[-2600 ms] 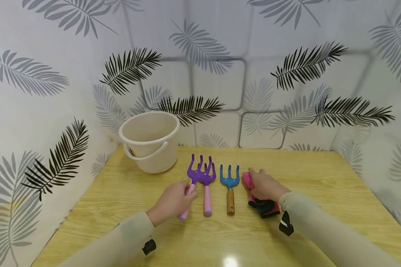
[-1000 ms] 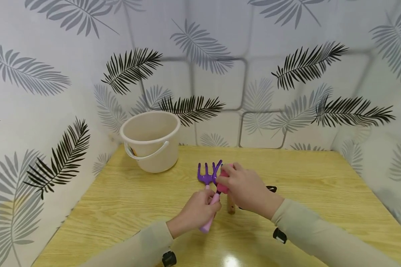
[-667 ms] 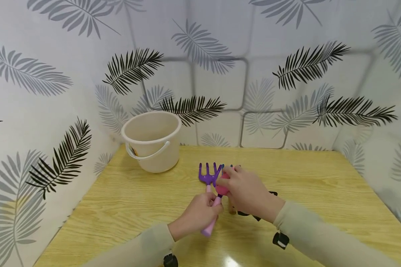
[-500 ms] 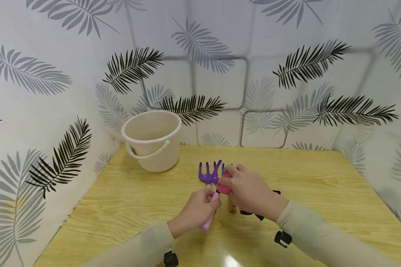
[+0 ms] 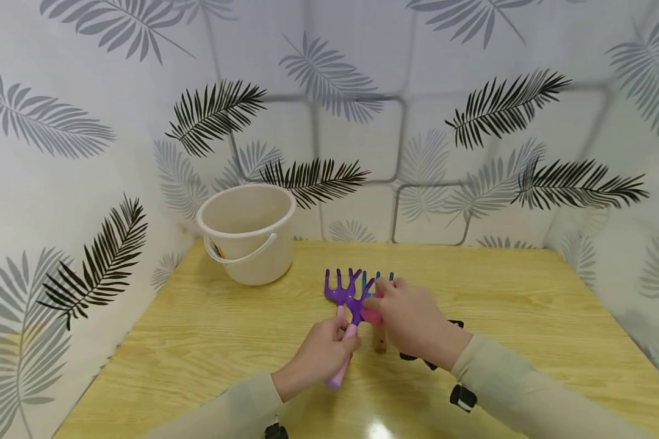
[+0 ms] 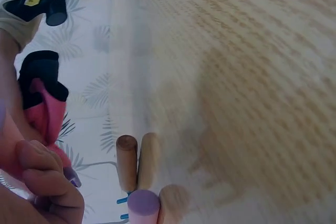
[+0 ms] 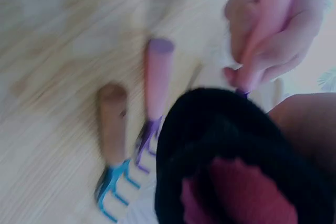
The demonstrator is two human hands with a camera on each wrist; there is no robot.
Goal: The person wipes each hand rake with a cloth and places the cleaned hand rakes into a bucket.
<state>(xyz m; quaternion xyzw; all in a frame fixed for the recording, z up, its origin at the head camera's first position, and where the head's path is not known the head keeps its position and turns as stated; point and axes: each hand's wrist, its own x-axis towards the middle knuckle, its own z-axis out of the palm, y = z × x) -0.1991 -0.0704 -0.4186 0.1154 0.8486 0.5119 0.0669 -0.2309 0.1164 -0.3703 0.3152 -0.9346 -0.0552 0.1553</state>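
Note:
My left hand (image 5: pixel 320 349) grips the pink handle of a purple garden hand fork (image 5: pixel 337 373), its head raised above the table. My right hand (image 5: pixel 412 320) holds a pink glove (image 5: pixel 371 316) with black cuffs beside that head; part of the glove is hidden under the hand. In the right wrist view the black cuff (image 7: pixel 210 114) gapes wide, pink inside. A second purple fork (image 5: pixel 336 295) with a pink handle lies behind the raised one. Right of it lies a blue fork (image 5: pixel 380 342) with a wooden handle, partly covered by the right hand.
A cream bucket (image 5: pixel 263 262) with a white handle stands at the back left of the wood-grain table (image 5: pixel 198 341). Leaf-patterned wall covering (image 5: pixel 357 201) rises behind the table and along its sides.
My left hand has lifted the fork and brought it right. My right hand has picked up the glove, carried it left to the fork's head, and just now drawn it slightly right off the tines.

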